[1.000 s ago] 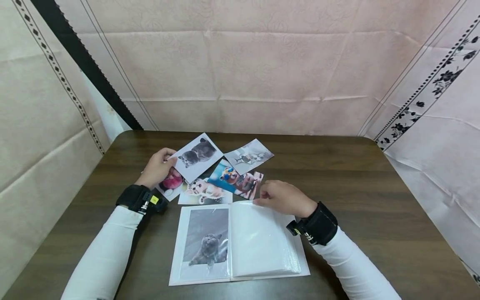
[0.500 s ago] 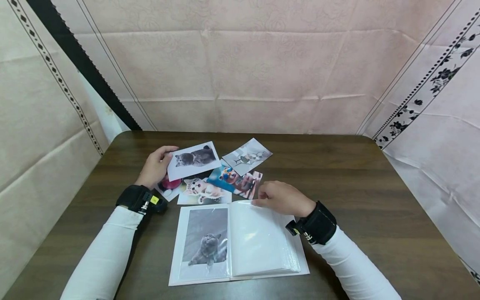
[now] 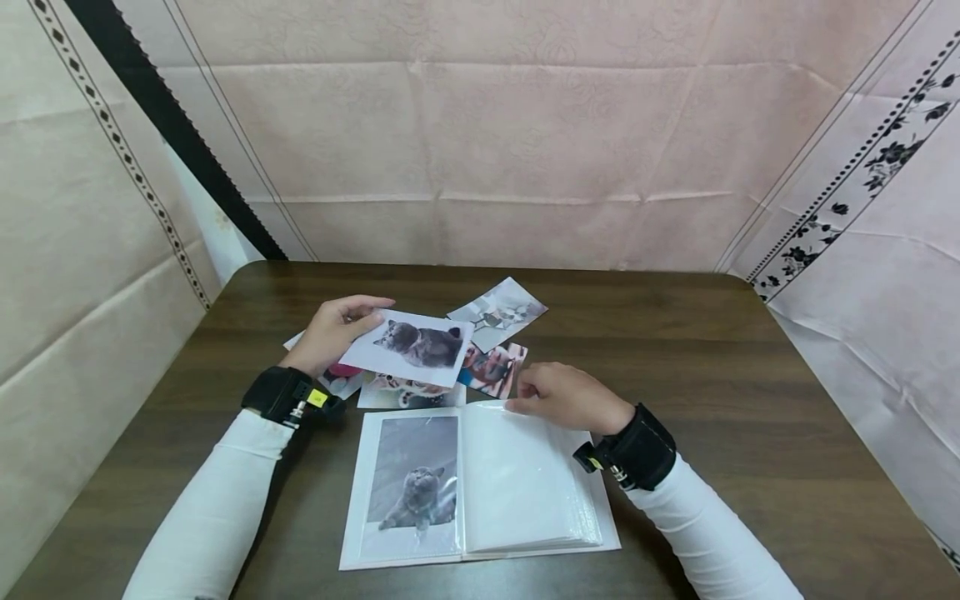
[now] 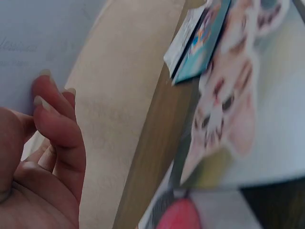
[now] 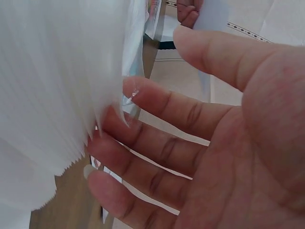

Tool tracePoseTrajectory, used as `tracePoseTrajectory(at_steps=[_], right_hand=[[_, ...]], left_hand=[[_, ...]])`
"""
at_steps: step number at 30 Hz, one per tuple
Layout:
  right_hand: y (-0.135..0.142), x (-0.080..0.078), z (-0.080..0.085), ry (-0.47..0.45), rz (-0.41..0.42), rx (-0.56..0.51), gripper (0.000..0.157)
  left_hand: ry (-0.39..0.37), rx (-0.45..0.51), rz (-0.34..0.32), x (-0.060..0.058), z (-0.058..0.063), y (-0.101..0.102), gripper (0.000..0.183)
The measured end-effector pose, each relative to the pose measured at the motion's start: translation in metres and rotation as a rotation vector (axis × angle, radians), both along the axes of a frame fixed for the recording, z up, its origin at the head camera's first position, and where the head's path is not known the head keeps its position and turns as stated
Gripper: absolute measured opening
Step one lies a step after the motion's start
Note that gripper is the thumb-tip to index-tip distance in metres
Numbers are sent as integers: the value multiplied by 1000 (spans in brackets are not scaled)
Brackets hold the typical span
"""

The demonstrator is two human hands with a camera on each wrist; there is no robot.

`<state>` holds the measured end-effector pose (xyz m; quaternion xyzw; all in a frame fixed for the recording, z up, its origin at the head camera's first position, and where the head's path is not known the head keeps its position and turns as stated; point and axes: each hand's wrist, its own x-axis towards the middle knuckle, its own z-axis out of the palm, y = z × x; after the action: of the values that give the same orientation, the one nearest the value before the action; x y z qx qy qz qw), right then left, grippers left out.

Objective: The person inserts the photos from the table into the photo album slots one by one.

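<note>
My left hand [image 3: 333, 332] pinches a white-bordered photo of a grey kitten [image 3: 420, 346] at its left edge, thumb on top, tilted over the other photos. In the left wrist view, the photo's pale back [image 4: 43, 33] shows above the bent fingers. An open photo album [image 3: 480, 560] lies in front, with a grey cat photo [image 3: 420, 492] in its left page and a blank clear sleeve [image 3: 525, 483] on the right. At that sleeve's top edge is my right hand [image 3: 570, 396]; in the right wrist view, its slightly bent fingers touch the page edges, with the thumb apart.
Beneath and beside the held photo lie loose photos: a pale kitten [image 3: 412, 400], a blue and pink one [image 3: 495, 371], a light grey one [image 3: 502, 312], and one with a red shape [image 3: 341, 379]. All rest on the dark wooden table [image 3: 675, 333], with cloth hung behind.
My left hand has moved right and slightly nearer with the kitten photo, which has turned and now covers more of the loose photos. The right hand and album have stayed in place.
</note>
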<state>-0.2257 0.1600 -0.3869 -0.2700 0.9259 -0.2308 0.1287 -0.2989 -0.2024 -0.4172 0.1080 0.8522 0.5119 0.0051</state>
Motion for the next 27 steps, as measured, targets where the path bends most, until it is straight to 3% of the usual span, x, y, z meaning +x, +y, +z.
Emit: tracePoseTrajectory(at_steps=[5, 11, 15, 20, 27], right_hand=[[0, -2, -5, 6, 21, -54, 23], [0, -5, -8, 30, 39, -64, 28], [-1, -5, -6, 27, 46, -67, 27], [-1, -5, -5, 26, 47, -62, 28], [1, -5, -7, -11, 46, -71, 27]], left_hand=[[3, 55, -77, 3, 5, 13, 34], [23, -15, -86, 6, 6, 19, 36], [-32, -15, -93, 9, 7, 18, 41], [-98, 19, -151, 11, 9, 17, 46], [-59, 71, -213, 9, 7, 19, 56]])
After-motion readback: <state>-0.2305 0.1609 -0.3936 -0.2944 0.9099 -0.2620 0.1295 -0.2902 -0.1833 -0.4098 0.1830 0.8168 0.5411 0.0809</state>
